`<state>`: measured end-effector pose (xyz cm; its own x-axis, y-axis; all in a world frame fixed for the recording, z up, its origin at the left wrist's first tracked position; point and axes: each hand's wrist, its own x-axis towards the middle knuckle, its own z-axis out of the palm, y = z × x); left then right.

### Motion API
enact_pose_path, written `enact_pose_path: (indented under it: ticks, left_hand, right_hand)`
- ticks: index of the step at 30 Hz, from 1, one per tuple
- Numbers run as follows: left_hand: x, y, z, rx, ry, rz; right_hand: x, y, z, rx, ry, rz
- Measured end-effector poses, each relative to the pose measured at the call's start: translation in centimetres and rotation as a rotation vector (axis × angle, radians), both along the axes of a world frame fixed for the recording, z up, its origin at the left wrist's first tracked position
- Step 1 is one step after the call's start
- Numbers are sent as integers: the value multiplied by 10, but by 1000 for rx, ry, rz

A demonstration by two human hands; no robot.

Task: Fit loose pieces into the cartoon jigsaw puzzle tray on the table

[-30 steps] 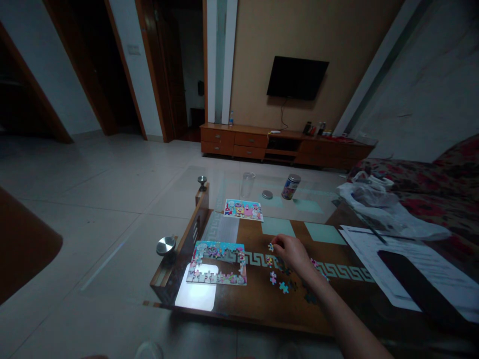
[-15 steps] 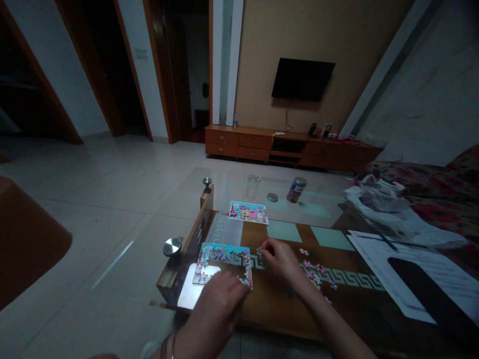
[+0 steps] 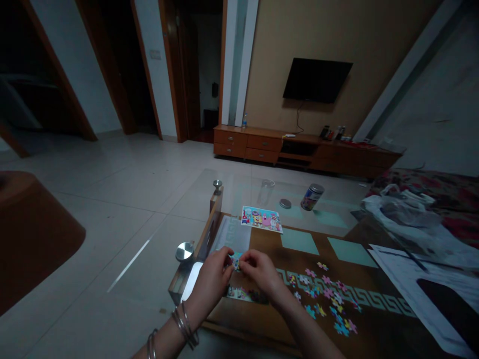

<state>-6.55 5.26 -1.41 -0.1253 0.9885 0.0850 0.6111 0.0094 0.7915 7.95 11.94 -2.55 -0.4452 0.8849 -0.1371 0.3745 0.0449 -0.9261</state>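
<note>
My left hand [image 3: 215, 275] and my right hand [image 3: 261, 273] meet over the partly assembled jigsaw puzzle [image 3: 241, 294], hiding much of it. At its upper edge, my right thumb and fingers pinch a small jigsaw piece [image 3: 236, 260]. The left thumb and forefinger are bent together right beside that piece; what lies between them is too small to make out. Loose jigsaw pieces [image 3: 328, 293] in pink, blue and yellow are scattered to the right. Beyond the hands lies a colourful cartoon picture card [image 3: 262, 219].
The glass-topped table [image 3: 284, 319] has a round metal fitting [image 3: 184, 251] at its left. A printed tin [image 3: 312, 197], a round lid [image 3: 285, 203] and a clear container [image 3: 266, 192] stand farther back. Papers [image 3: 396, 274], a dark phone-like slab [image 3: 445, 304] and plastic bags [image 3: 407, 209] lie right.
My right hand has moved left with the small piece, to the puzzle's upper edge. My left hand has shifted up from the puzzle's lower edge to meet it. The view has turned slightly left.
</note>
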Motion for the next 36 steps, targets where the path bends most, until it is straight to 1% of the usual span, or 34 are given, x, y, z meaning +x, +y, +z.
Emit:
enact_pose_path:
  ticks: [2,4,7,10,12,14,16,19,25,32,36]
  left_hand:
    - [0,3,1,-46,-131,11]
    - [-2,6,2,-79,-266,21]
    - [-4,9,1,-85,-420,45]
    - [-7,10,1,-78,-468,53]
    - [-8,11,1,-84,-477,61]
    - [-8,11,2,-96,-487,69]
    - [-8,11,3,-114,-491,70]
    - [-6,12,1,-126,-461,70]
    - [-6,13,-3,-96,-409,82]
    - [-4,14,-3,-110,-402,76]
    - [-3,15,-5,-121,-406,75]
  right_hand:
    - [-4,0,2,-111,64,-4]
    - [-5,0,4,-177,103,-13]
    - [-6,0,5,-205,143,-23]
    - [-6,-2,3,-186,129,-13]
    - [-4,-5,3,-67,102,-11]
    - [-2,-7,5,127,48,0]
    - [0,-10,7,309,-50,32]
    - [3,-14,9,464,-193,80]
    - [6,-17,10,607,-315,95]
    - [8,-20,15,740,-407,130]
    - [9,-21,17,783,-457,140]
